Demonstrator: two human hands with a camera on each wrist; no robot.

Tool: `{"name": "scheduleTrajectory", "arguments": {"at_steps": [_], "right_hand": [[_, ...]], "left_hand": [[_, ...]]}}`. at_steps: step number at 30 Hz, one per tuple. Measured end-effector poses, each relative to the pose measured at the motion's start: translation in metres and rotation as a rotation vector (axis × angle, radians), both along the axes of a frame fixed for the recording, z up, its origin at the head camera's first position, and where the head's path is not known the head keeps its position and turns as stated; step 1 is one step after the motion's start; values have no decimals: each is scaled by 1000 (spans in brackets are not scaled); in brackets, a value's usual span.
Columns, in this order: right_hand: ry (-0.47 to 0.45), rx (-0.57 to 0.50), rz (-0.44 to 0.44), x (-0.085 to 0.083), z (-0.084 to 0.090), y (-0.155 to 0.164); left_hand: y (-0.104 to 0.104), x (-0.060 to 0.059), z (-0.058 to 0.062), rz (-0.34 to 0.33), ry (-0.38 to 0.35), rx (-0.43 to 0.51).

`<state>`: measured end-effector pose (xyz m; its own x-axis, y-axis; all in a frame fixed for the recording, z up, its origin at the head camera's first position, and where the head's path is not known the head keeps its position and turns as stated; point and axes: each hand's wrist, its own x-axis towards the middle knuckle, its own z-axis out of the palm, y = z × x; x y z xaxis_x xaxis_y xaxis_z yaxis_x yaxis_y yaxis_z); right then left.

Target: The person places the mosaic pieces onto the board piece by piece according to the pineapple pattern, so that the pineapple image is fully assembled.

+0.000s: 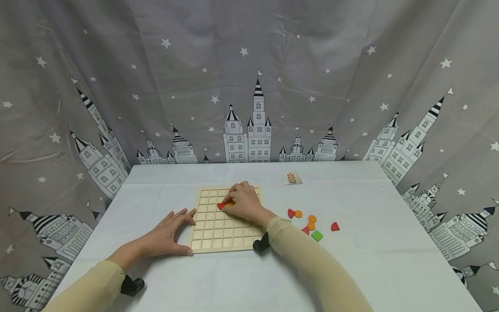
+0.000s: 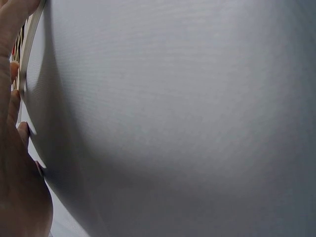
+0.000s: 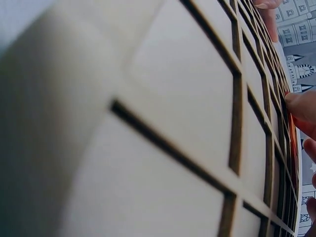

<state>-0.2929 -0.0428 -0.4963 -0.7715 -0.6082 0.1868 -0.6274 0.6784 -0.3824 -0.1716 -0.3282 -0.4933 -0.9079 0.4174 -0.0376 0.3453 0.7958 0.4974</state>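
A wooden grid board (image 1: 218,232) lies on the white table (image 1: 370,260). My right hand (image 1: 243,201) rests over its upper middle, fingers curled onto a red piece (image 1: 220,206) and an orange piece (image 1: 229,204) in the cells. My left hand (image 1: 171,229) lies flat with straight fingers against the board's left edge. The right wrist view is a close look across the board's cells (image 3: 187,98) with fingertips (image 3: 302,106) at the far right. In the left wrist view the left hand (image 2: 15,163) touches the board's edge (image 2: 27,54) beside bare tablecloth.
Loose pieces lie right of the board: red quarter shapes (image 1: 335,226), orange discs (image 1: 312,219) and a green square (image 1: 317,235). A small pattern card (image 1: 292,177) sits farther back. A grey castle-print curtain (image 1: 249,86) hangs behind the table.
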Motion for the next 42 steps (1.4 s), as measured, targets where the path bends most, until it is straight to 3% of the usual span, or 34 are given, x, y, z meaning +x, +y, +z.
{"name": "scheduleTrajectory", "arguments": {"at_steps": [25,32,42], "right_hand": [[-44,-33,-27,2,2,0],[-120,-133,-38,1,17,11],[-203,-149,2,9,37,43]], "left_hand": [[-1,-1,-1,-6,3,7],[0,0,-2,7,-5,-11],[1,0,-2,8,8,-7]]}}
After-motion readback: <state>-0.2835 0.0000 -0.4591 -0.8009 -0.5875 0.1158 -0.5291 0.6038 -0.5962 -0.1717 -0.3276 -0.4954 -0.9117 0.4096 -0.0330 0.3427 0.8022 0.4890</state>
